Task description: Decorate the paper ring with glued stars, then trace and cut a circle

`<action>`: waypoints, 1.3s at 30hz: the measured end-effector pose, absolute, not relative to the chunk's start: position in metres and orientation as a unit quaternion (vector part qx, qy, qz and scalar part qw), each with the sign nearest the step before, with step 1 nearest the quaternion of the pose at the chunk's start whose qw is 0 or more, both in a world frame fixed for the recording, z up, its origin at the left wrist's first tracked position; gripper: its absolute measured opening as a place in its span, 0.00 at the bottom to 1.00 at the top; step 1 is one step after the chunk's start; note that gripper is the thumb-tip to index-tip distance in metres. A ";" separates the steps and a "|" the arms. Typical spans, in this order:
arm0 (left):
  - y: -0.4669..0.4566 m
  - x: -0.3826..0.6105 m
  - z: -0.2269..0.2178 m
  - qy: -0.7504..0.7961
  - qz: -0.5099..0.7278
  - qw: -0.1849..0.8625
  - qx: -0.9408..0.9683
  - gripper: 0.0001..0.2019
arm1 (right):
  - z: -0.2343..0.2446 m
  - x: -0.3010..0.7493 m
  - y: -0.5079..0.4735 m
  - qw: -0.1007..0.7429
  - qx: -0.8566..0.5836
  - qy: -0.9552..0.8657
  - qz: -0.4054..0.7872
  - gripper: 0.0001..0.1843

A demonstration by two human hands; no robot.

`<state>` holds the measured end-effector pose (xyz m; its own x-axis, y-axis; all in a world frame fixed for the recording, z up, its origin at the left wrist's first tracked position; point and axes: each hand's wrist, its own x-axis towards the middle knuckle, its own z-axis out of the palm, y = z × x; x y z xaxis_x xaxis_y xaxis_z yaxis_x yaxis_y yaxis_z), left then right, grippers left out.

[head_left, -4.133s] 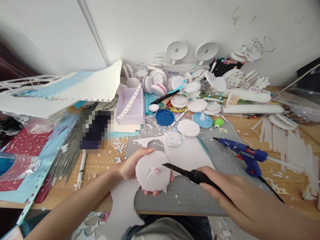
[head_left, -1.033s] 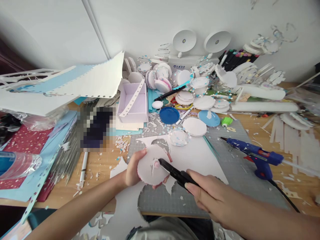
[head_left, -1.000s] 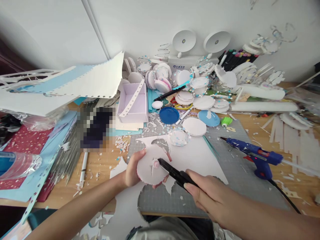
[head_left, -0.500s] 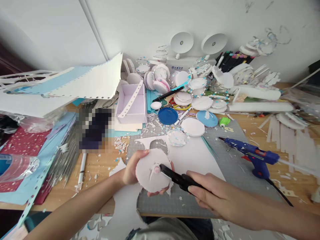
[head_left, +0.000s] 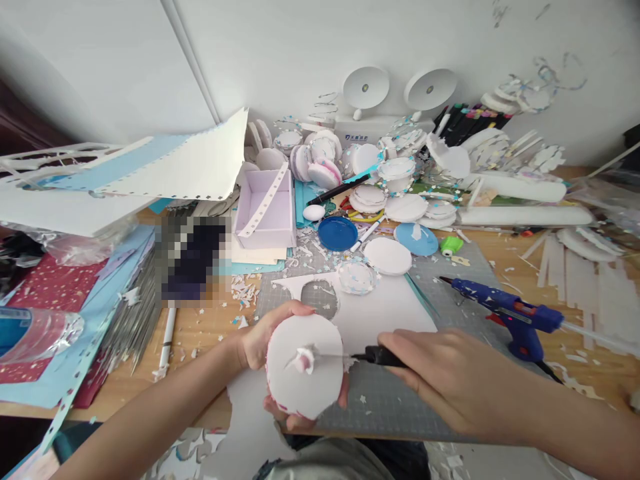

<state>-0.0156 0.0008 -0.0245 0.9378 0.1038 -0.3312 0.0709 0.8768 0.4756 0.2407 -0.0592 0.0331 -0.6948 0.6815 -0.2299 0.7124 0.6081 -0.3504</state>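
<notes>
My left hand (head_left: 257,343) is wrapped round a round white foam-like disc (head_left: 305,380), with a thumb at its upper edge and fingertips beneath. Reddish marks line the disc's rim. From torn white flaps at its centre pokes a small pink knob (head_left: 303,362). My right hand (head_left: 425,373) is closed on a black-handled cutting tool (head_left: 383,356), its thin end pointing left across the disc's right edge. Blur hides the tool's tip, so contact with the disc cannot be told. Below the disc lies a cut white sheet (head_left: 250,413).
A blue glue gun (head_left: 515,313) lies at the right on a grey cutting mat (head_left: 465,280). Beyond my hands are a blue lid (head_left: 338,233), white discs (head_left: 387,256) and a lilac box (head_left: 273,233). Wire bundles (head_left: 135,313) and paper scraps cover the left side.
My right hand has drawn the tool rightward, away from the disc's centre. The disc has moved slightly down and tilted, showing more of its reddish rim.
</notes>
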 end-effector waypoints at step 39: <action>-0.051 0.012 0.029 0.389 0.147 0.789 0.452 0.32 | 0.031 0.206 -0.084 -0.354 0.347 0.813 -0.304 0.11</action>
